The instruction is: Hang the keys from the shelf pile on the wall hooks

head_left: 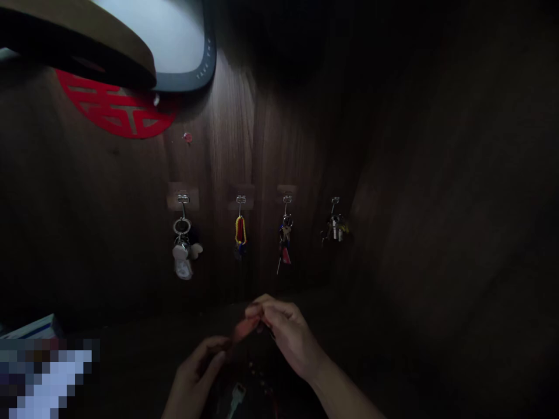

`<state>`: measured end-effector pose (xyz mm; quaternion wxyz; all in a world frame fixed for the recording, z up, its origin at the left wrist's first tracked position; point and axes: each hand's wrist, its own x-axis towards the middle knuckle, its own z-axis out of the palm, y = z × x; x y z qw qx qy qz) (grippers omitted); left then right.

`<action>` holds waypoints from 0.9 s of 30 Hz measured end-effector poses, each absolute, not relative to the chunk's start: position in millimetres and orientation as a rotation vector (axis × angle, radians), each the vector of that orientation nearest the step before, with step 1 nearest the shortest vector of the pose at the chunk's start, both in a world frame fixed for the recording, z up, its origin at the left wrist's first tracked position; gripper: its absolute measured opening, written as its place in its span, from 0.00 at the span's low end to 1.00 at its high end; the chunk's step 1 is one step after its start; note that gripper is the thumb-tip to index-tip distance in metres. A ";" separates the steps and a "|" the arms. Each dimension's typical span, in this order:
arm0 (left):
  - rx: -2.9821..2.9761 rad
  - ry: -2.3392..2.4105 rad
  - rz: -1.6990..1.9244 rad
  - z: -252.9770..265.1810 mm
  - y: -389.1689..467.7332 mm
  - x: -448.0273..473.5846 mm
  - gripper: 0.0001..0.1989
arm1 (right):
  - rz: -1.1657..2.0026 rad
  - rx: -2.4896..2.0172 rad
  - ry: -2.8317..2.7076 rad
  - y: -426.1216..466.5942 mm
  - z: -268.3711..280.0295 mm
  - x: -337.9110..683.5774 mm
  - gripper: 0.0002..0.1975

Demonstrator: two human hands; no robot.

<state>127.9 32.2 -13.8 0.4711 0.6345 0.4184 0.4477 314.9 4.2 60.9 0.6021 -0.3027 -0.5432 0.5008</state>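
Between my two hands is a small flat orange-red piece [246, 329], perhaps a tag or strap; the dim light hides its exact kind. My right hand [290, 334] pinches its upper end, fingers curled over it. At its lower left end, my left hand [198, 369] has thumb and fingertips closed on it. Below the hands a key [236, 399] shows near the bottom edge, beside a dark strand with bead-like spots [261, 378]. Whether these are joined to the orange-red piece cannot be made out.
On the dark wood panel, key bunches hang from hooks: one with silvery discs [181, 253], one with a yellow-red cord [240, 231], one with a red tag [285, 255], another at right [336, 228]. Above are a red round cutout [131, 119] and a dark-framed mirror-like panel [187, 80]. A box [39, 329] stands lower left.
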 end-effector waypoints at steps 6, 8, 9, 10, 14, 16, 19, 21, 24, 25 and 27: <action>1.507 1.027 1.043 -21.9 37.6 126.0 0.16 | 0.882 -0.734 -1.486 16.0 99.5 311.1 0.13; 1.520 1.037 1.028 -22.1 36.9 126.1 0.17 | 0.756 -0.794 -1.533 22.7 110.4 309.3 0.13; 1.530 1.041 1.018 -21.9 36.1 126.5 0.18 | 0.695 -0.818 -1.539 27.3 114.7 308.4 0.13; 1.540 1.046 1.009 -21.7 35.2 126.9 0.18 | 0.639 -0.837 -1.532 32.6 118.4 307.6 0.13; 1.591 1.032 0.996 -21.3 32.2 128.5 0.18 | 0.488 -0.869 -1.460 59.0 130.3 305.7 0.13; 1.614 1.026 0.993 -21.4 31.6 128.6 0.18 | 0.362 -0.879 -1.463 71.7 136.9 305.8 0.12; 1.629 1.032 0.987 -21.5 31.8 128.0 0.17 | 0.132 -0.906 -1.508 86.9 147.7 306.3 0.10; 1.624 1.035 0.989 -21.4 32.1 127.4 0.17 | 0.032 -0.930 -1.531 94.4 154.6 306.2 0.09; 1.607 1.040 0.983 -21.2 32.4 127.2 0.17 | -0.073 -0.968 -1.542 103.1 163.5 304.7 0.10; 1.606 1.042 0.980 -21.1 32.4 127.4 0.17 | -0.107 -0.980 -1.545 105.6 166.1 303.8 0.10; 1.608 1.048 0.982 -21.0 32.3 127.8 0.17 | -0.167 -1.006 -1.549 110.1 171.0 301.8 0.09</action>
